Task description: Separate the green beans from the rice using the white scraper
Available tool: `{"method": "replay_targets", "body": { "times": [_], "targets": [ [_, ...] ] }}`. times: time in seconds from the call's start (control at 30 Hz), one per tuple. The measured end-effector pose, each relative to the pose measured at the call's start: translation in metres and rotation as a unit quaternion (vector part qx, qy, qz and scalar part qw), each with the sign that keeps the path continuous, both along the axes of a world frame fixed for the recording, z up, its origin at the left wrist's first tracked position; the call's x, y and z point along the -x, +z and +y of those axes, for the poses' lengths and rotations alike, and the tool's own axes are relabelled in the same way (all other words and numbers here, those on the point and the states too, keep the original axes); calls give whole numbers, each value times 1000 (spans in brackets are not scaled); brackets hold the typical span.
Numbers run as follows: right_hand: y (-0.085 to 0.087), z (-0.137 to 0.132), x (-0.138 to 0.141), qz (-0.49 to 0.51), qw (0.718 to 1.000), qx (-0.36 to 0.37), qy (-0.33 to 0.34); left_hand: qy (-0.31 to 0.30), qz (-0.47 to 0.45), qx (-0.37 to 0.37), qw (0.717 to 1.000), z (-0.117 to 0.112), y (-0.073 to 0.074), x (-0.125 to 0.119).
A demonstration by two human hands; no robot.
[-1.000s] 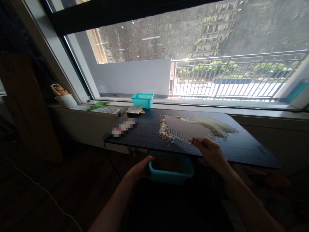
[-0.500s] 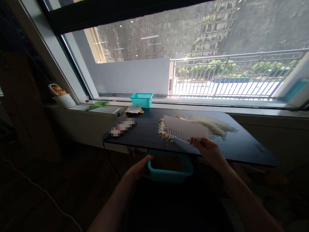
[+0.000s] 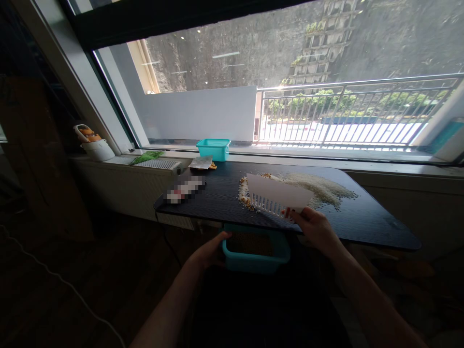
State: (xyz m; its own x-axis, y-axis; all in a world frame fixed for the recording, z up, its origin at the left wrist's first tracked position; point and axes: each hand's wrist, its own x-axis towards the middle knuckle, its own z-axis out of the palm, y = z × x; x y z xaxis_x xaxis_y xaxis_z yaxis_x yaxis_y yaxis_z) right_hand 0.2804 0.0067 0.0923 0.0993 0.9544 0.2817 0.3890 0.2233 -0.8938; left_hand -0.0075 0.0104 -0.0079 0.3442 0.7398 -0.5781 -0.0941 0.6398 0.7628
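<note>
My left hand (image 3: 210,251) grips the left rim of a teal plastic bin (image 3: 253,263), thumb over the edge. Brown granules (image 3: 250,243) lie inside the bin, which sits just below the table's front edge. In my right hand (image 3: 311,224) is a white slotted plastic scraper (image 3: 279,191), pinched at its lower right corner and tilted over the tabletop. Left of the scraper, a patch of mixed white and brown granules (image 3: 244,193) shows; part of it is hidden behind the scraper. A spread of pale, rice-like grains (image 3: 319,186) lies behind and to the right.
The dark table (image 3: 217,193) stands against the window. On its left lies a pixelated item (image 3: 184,189). Farther back are an open packet (image 3: 201,163) and a second teal bin (image 3: 213,150) by the sill. A white pot (image 3: 97,149) and green cloth (image 3: 147,157) rest at left.
The view has shifted very slightly. Both hands keep their holds, and the scraper, bin and grains look nearly the same.
</note>
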Motion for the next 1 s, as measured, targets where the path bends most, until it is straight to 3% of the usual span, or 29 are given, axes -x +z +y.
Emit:
{"method": "replay_targets", "body": {
  "times": [0.3, 1.0],
  "targets": [
    [1, 4, 7, -16, 1000, -13, -1, 2, -3, -5, 1000, -3, 6, -2],
    [2, 2, 4, -21, 999, -10, 30, -14, -21, 3, 1000, 0, 4, 14]
  ]
}}
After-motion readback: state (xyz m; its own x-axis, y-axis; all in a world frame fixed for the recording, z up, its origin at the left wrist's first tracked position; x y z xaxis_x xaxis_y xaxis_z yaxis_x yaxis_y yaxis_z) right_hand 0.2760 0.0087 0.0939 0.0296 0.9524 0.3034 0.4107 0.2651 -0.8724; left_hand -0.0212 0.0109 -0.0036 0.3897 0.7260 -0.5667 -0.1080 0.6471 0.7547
